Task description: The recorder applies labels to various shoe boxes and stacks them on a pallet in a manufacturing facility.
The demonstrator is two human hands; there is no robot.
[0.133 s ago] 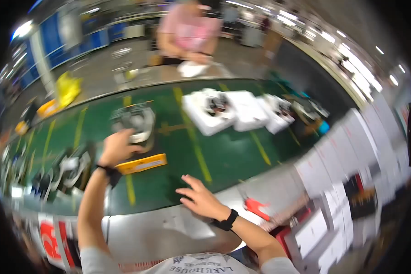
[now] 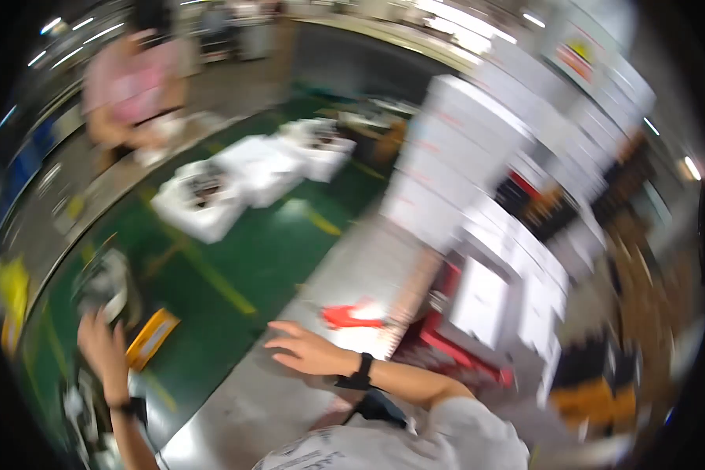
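Note:
My left hand is over the green work surface, at the near edge of a blurred grey-and-white thing whose kind I cannot make out. Its fingers are stretched out and look slightly apart; motion blur hides whether they touch that thing. A long orange-yellow piece with a pale label lies just right of this hand. My right hand hovers above the grey metal edge with fingers spread, holding nothing. The nearest thing to it is a red-handled tool lying on the metal.
White foam trays, two with dark parts inside, stand farther along the green surface. Stacked white boxes rise at the right, above a red-and-grey case. Across the surface, a person in pink handles something white. Blurred parts lie at lower left.
The view has swung to the right, so the surface and trays sit farther left in the picture. My right hand is now over the metal edge, closer to the red-handled tool.

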